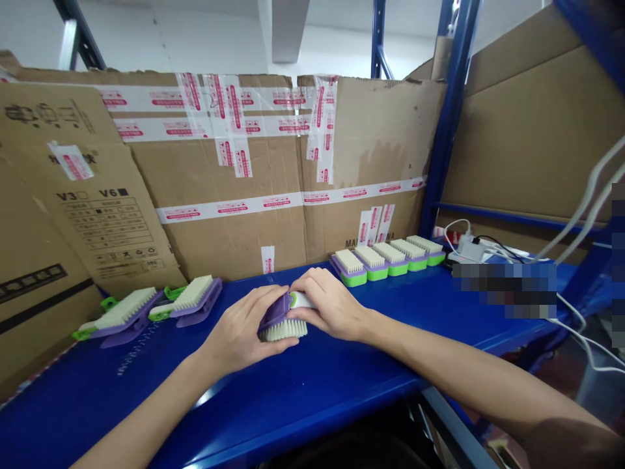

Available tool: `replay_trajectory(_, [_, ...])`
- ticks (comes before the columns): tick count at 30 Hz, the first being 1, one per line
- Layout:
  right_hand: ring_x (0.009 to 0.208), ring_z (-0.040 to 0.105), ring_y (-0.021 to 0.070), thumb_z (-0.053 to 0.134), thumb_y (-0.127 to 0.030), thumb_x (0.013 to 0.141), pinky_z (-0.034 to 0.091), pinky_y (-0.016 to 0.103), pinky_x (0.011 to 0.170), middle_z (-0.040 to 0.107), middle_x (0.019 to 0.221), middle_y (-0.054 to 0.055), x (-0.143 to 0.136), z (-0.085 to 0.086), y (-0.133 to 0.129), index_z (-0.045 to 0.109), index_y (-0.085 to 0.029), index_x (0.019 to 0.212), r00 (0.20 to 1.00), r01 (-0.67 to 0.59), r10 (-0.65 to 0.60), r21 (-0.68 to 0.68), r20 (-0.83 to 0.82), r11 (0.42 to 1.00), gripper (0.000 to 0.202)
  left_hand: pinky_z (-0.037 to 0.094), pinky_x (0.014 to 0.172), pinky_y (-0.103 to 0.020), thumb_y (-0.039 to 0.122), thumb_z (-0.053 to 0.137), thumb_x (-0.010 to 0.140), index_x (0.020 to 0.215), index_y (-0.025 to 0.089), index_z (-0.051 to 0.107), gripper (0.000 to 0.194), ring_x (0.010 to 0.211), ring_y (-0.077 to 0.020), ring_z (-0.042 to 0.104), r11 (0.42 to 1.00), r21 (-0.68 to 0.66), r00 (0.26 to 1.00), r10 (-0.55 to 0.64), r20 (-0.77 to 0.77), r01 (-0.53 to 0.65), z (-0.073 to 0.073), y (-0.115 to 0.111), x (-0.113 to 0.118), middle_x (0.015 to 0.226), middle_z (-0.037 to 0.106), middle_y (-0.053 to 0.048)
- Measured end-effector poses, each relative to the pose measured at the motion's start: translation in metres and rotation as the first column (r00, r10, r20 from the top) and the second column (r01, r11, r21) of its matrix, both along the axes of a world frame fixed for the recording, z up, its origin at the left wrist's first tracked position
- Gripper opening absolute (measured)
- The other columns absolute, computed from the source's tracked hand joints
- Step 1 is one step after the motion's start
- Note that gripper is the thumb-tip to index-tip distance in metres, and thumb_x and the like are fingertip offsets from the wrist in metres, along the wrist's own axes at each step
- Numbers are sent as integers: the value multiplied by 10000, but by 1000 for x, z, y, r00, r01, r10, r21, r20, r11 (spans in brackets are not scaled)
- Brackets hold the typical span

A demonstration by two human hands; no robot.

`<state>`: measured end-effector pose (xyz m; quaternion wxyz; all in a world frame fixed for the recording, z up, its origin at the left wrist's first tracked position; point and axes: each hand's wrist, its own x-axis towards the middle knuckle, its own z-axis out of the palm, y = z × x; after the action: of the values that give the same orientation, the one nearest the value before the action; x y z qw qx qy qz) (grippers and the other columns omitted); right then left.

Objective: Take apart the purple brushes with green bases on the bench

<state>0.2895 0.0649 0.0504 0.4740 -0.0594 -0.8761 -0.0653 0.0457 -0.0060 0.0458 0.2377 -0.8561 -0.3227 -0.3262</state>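
Both my hands hold one purple scrub brush (276, 315) above the blue shelf, its cream bristles facing down and toward me. My left hand (240, 329) wraps the brush body from the left, thumb along the bristle side. With my right hand (329, 301) I grip the white-and-green handle end, fingers closed over it. To the left, two purple brushes with green-and-white handles, a nearer brush (125, 311) and a second brush (194, 296), lie bristles up. A row of several green-and-purple brush heads (374, 260) stands bristles up at the back right.
The blue shelf top (293, 410) runs under my forearms. Taped cardboard (234, 234) walls the back, and a printed cardboard panel (97, 189) leans at left. A blue post (446, 130) rises at right, near a white power adapter (471, 247) and loose white cables (593, 195).
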Motion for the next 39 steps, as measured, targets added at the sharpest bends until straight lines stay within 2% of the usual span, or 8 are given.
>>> replay_trajectory(5, [940,616,245,496,-574,1117,507,386,808,699,1078,109,1,-1,1,580,-180,1204,1000,5,-4,-18,12,1000,412,628,1046,-507,558,769,946,1525,203,472,741,1232,-333,723,999,-40,1000,0,18,1,0,1,1,1354,717,-156])
replay_trajectory(10, [917,598,244,477,-571,1123,502,387,798,694,1059,109,1,0,3,585,-175,1194,999,22,-20,-46,33,999,417,627,1047,-514,588,747,954,1526,244,436,736,1235,-318,725,981,-187,998,47,34,-40,2,1,1,1390,699,-130])
replay_trajectory(13, [921,585,249,493,-559,1120,497,390,805,700,1059,106,1,0,5,590,-181,1181,998,35,-31,-70,57,997,395,621,1053,-527,597,717,975,1540,255,418,725,1236,-325,730,976,-209,997,73,20,-67,1,2,-1,1420,690,-132])
replay_trajectory(21, [937,580,251,532,-535,1117,492,397,814,695,1100,100,2,0,7,580,-207,1169,995,44,-28,-181,91,983,335,628,1038,-522,582,722,975,1539,237,392,739,1217,-334,732,990,-129,997,62,54,-55,-2,4,-2,1376,690,-156])
replay_trajectory(25, [933,570,252,525,-500,1128,482,393,810,693,1089,102,2,-1,6,575,-202,1159,997,44,-36,-114,73,993,305,616,1053,-552,571,772,941,1541,232,403,782,1261,-354,697,995,-94,996,34,81,-26,-4,4,0,1371,670,-173])
replay_trajectory(32, [938,566,261,510,-471,1137,489,414,825,702,1112,121,1,1,0,570,-179,1206,999,37,-37,-2,38,999,307,632,1020,-535,431,829,930,1571,213,409,797,1231,-330,684,989,131,994,-78,73,68,-3,-2,9,1351,641,-181])
replay_trajectory(36, [941,571,264,502,-472,1139,495,417,827,702,1111,123,1,0,1,573,-175,1211,998,43,-43,7,34,999,314,629,1021,-526,384,855,911,1540,188,451,773,1230,-331,666,971,233,997,-64,44,52,-1,-6,15,1327,629,-181])
replay_trajectory(39, [945,578,263,492,-461,1145,497,417,833,701,1108,123,1,-1,2,575,-168,1205,999,42,-42,10,30,999,310,634,1011,-532,347,840,928,1549,211,444,749,1218,-327,665,958,283,999,-51,12,46,0,-7,18,1286,644,-154])
